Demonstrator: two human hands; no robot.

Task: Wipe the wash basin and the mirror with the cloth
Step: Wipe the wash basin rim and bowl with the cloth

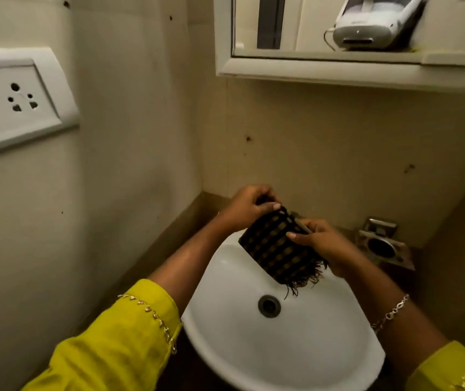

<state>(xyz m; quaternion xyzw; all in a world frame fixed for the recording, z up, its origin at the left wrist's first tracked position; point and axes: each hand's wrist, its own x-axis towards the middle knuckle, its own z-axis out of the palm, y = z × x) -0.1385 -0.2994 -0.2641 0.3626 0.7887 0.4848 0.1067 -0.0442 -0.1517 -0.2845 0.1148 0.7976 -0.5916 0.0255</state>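
Observation:
A dark checked cloth [278, 251] with a frayed fringe hangs folded over the back of the white wash basin [225, 320]. My left hand [247, 207] pinches its upper left corner. My right hand [320, 241] grips its right edge. The basin's drain [269, 306] lies just below the fringe. The mirror [324, 24], set in a white frame, hangs on the wall above and reflects a white appliance. The tap is hidden behind the cloth and my hands.
A white socket plate [14, 100] sits on the left wall. A metal holder [380, 244] is fixed on the ledge to the right of the basin. Walls close in on the left, back and right.

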